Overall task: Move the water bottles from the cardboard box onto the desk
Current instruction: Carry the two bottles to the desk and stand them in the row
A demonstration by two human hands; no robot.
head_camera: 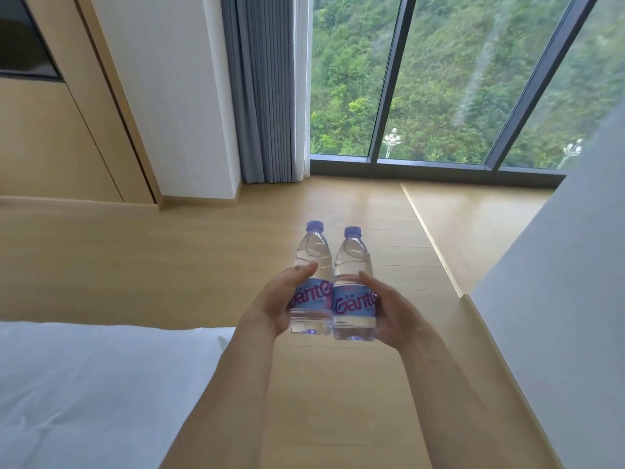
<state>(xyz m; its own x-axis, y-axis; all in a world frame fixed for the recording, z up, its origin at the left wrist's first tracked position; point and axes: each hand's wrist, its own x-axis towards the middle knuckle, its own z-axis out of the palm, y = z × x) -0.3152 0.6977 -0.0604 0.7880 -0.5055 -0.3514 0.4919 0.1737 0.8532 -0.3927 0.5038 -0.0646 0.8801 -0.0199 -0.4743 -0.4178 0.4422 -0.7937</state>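
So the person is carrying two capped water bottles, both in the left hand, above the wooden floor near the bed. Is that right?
Not quite: in the head view each hand carries one. The left hand grips the left bottle and the right hand grips the right bottle. Both are capped, above the wooden floor, near the bed.

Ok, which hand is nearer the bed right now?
Left. The left hand grips a bottle just beyond the bed corner; the right hand holds the other bottle farther right, over the floor.

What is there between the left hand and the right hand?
In the head view, two capped water bottles stand upright, side by side and touching, between the left hand and the right hand.
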